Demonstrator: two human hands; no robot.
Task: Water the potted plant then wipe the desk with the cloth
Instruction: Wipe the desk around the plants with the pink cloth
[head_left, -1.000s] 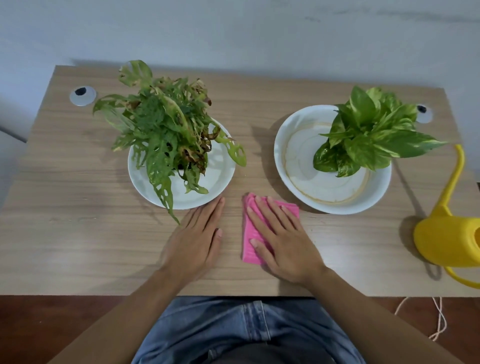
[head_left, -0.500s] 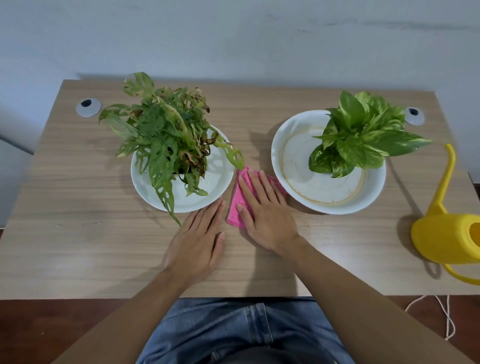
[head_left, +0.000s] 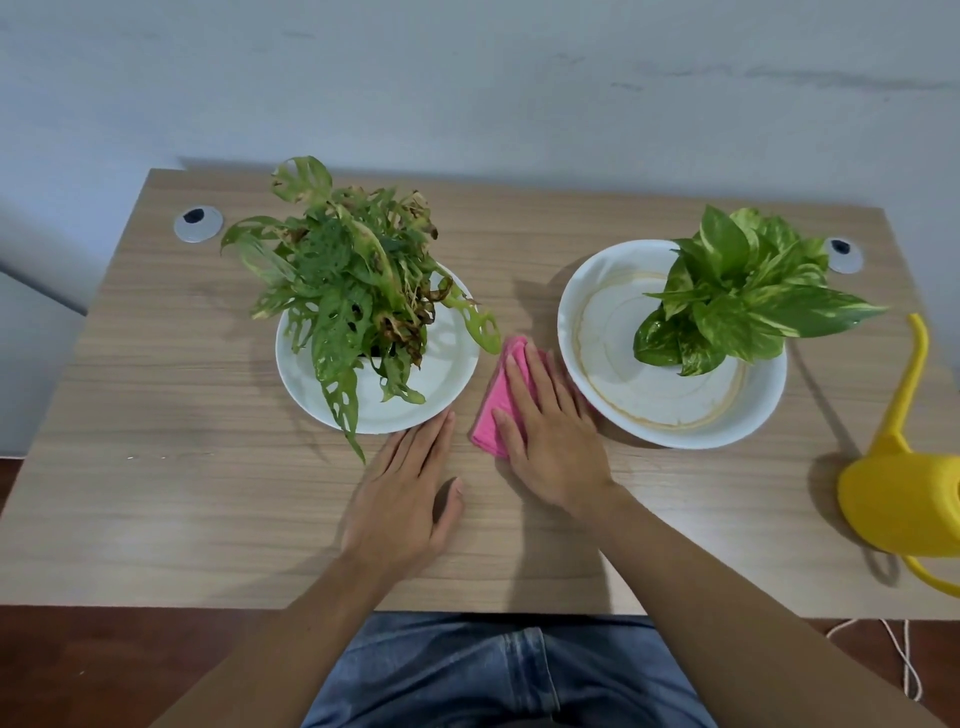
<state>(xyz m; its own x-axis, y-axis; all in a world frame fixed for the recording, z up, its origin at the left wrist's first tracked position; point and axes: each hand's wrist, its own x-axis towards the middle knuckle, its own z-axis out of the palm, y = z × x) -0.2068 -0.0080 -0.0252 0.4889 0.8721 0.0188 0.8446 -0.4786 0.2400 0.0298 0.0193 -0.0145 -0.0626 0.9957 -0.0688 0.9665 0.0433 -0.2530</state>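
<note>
Two shallow white saucers crowd the middle of the wood-grain tabletop. The left saucer carries a plant with holed, partly browned leaves; the right saucer, ringed with a tan stain, carries a plant with glossy variegated leaves. A yellow plastic watering can with a long thin spout stands at the right edge, well apart from both. Round grey cable grommets sit in the far corners. The folded pink cloth lies in the narrow gap between the saucers. The right hand presses flat on it, fingers extended, grasping nothing. The left hand rests open, palm down on the tabletop just beside the left saucer.
</note>
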